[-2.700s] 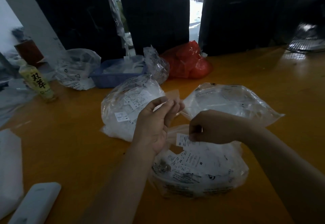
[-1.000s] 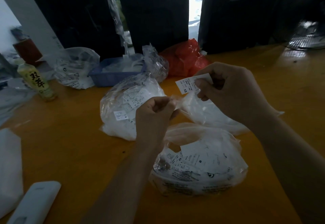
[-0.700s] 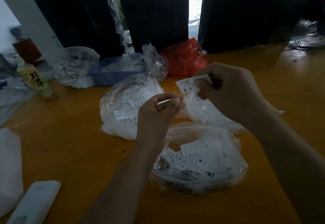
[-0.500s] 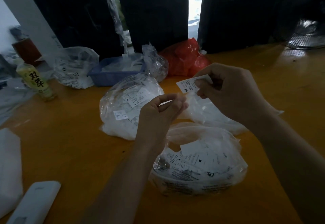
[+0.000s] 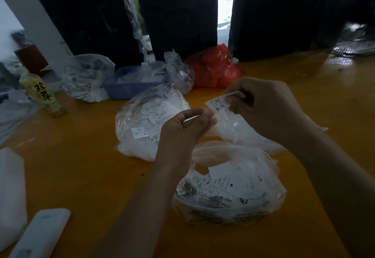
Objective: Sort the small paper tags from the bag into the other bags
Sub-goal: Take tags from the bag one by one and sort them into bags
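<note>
Head view: my right hand [image 5: 261, 107] is pinching one paper tag [image 5: 218, 103] reading "XS" above the orange tabletop [image 5: 81, 166]. My left hand [image 5: 182, 134] is pinching the mouth of one clear bag [image 5: 239, 134]. Two more tag-filled bags are lying nearby, the near bag [image 5: 233, 192] showing "XS" and "M", the far bag [image 5: 142, 122] "S" and "M".

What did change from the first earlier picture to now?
The right hand lifted a small white paper tag marked XS out of the near clear plastic bag and holds it up. The left hand stayed raised; bags unmoved.
</note>
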Available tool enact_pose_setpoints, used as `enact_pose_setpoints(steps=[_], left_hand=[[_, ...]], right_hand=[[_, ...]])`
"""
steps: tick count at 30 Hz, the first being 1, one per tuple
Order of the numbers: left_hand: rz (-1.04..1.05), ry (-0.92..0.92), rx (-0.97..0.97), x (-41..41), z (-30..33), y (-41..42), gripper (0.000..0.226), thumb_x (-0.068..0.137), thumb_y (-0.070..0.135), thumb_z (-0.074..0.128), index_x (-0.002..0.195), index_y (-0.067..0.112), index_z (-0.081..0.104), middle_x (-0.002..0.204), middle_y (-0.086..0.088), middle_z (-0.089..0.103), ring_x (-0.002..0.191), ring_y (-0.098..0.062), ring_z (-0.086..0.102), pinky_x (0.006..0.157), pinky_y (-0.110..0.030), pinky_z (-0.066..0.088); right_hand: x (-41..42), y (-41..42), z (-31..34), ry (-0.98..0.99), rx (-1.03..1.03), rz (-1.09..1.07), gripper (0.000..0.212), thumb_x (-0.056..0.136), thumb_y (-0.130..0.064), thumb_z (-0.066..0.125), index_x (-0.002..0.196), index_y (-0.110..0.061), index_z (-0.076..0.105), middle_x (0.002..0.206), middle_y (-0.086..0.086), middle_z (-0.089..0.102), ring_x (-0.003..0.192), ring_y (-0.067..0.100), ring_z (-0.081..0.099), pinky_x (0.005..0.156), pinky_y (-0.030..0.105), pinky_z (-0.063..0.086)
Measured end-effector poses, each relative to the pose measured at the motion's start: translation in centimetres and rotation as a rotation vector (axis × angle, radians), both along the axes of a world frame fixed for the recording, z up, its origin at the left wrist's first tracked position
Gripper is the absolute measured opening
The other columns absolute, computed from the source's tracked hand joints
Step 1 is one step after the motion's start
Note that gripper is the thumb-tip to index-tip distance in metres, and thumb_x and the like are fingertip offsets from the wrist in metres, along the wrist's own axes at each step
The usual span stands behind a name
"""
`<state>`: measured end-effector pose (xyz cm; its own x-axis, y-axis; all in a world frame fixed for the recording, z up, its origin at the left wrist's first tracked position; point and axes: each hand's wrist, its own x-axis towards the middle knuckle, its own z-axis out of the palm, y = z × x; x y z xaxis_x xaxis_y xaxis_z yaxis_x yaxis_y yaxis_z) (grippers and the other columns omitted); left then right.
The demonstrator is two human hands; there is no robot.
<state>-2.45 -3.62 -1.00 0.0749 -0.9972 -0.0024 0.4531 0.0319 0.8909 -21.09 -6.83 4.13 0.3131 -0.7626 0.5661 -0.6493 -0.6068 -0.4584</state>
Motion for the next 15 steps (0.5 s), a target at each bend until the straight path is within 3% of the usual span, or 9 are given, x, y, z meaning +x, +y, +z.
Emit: enact_pose_setpoints(steps=[4, 10, 15], left_hand=[[-0.019, 0.056, 0.02, -0.02, 0.03, -0.05, 0.046, 0.065, 0.017, 0.085, 0.106, 0.001, 0.074, 0.106, -0.02, 0.078, 0.104, -0.03, 0.077, 0.09, -0.029, 0.062], [-0.027, 0.044, 0.04, -0.13, 0.0, 0.0, 0.043, 0.075, 0.02, 0.079, 0.112, -0.002, 0.074, 0.108, -0.018, 0.078, 0.101, -0.028, 0.077, 0.079, -0.024, 0.062], [-0.004, -0.203, 0.015, 0.07, 0.05, 0.23, 0.024, 0.087, 0.021, 0.079, 0.109, 0.01, 0.078, 0.097, -0.012, 0.081, 0.093, -0.025, 0.079, 0.073, -0.027, 0.062]], right_hand=[[-0.15, -0.12, -0.03, -0.004, 0.031, -0.001, 0.008, 0.097, -0.021, 0.066, 0.103, -0.02, 0.072, 0.078, -0.023, 0.058, 0.082, -0.018, 0.06, 0.061, 0.004, 0.046], [-0.56, -0.38, -0.14, 0.006, 0.116, 0.028, 0.007, 0.097, -0.02, 0.067, 0.102, -0.023, 0.07, 0.079, -0.023, 0.06, 0.072, -0.02, 0.06, 0.055, 0.003, 0.044], [-1.0, -0.6, -0.09, 0.082, 0.148, 0.044, 0.007, 0.096, -0.025, 0.067, 0.101, -0.029, 0.071, 0.077, -0.017, 0.068, 0.071, -0.008, 0.066, 0.064, 0.018, 0.058]])
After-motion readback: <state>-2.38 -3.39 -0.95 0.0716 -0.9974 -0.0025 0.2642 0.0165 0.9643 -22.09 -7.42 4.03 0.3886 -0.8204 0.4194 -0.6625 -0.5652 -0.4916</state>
